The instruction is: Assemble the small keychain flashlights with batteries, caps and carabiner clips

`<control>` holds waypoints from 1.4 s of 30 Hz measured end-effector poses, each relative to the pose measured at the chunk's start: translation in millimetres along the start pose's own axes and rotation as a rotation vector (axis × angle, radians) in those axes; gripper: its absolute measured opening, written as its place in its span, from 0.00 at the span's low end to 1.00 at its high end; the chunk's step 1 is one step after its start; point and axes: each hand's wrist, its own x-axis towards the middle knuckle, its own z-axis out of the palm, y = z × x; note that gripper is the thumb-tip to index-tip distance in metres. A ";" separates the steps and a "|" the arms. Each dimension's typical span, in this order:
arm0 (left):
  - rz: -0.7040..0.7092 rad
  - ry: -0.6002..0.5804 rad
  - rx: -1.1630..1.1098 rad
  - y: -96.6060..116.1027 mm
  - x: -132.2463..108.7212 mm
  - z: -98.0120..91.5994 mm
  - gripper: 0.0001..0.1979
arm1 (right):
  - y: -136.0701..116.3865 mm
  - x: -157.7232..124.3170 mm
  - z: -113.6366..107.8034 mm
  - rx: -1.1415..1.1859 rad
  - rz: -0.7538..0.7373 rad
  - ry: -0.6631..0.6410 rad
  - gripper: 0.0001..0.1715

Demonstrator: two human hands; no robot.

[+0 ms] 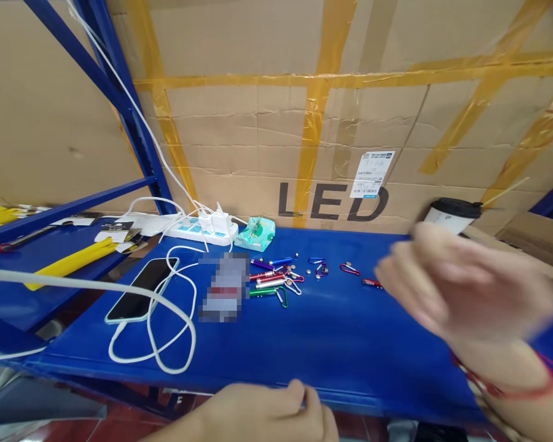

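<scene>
My left hand (267, 412) is low at the front edge of the blue shelf (341, 344), fingers curled in a pinch around something small that I cannot make out. My right hand (456, 288) is raised over the right side of the shelf and smeared by motion, so its fingers cannot be read. Nearest to it lies a small red pen-shaped keychain (371, 282). A cluster of little coloured keychain lights with carabiner clips (276, 281) lies in the middle of the shelf, with loose small round parts (306, 261) beside them.
A phone (138, 290) on a looping white cable lies at the left, behind it a white power strip (203, 228) and a teal pouch (256, 233). A dark-lidded cup (451, 215) stands at the right. Taped cardboard boxes marked LED (332, 123) close off the back.
</scene>
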 end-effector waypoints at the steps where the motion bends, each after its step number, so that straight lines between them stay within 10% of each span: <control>1: -0.034 0.007 -0.023 -4.6 9.1 0.5 0.11 | 7.7 12.7 -0.8 0.127 0.013 0.011 0.23; 4: -0.262 0.006 -0.046 -28.2 31.7 6.0 0.09 | 47.9 44.9 -3.0 0.088 0.096 0.071 0.20; 10: -0.902 -0.508 -0.045 -117.1 41.2 25.0 0.12 | 121.8 46.5 -19.5 -0.514 0.128 0.112 0.23; 18: -1.019 -0.883 -0.071 -137.3 31.2 54.9 0.16 | 131.0 28.4 -19.3 -1.119 -0.154 0.045 0.22; 28: -1.139 -0.764 0.091 -118.0 21.2 76.0 0.15 | 131.4 26.3 -19.9 -1.100 -0.234 0.123 0.22; 36: -1.054 -0.341 -0.010 -101.6 36.9 61.6 0.13 | 131.8 24.7 -7.5 -1.018 -0.192 -0.407 0.15; 42: -0.763 -0.090 -0.386 -55.4 48.2 64.9 0.08 | 137.9 27.5 -6.1 -1.014 -0.167 -0.499 0.15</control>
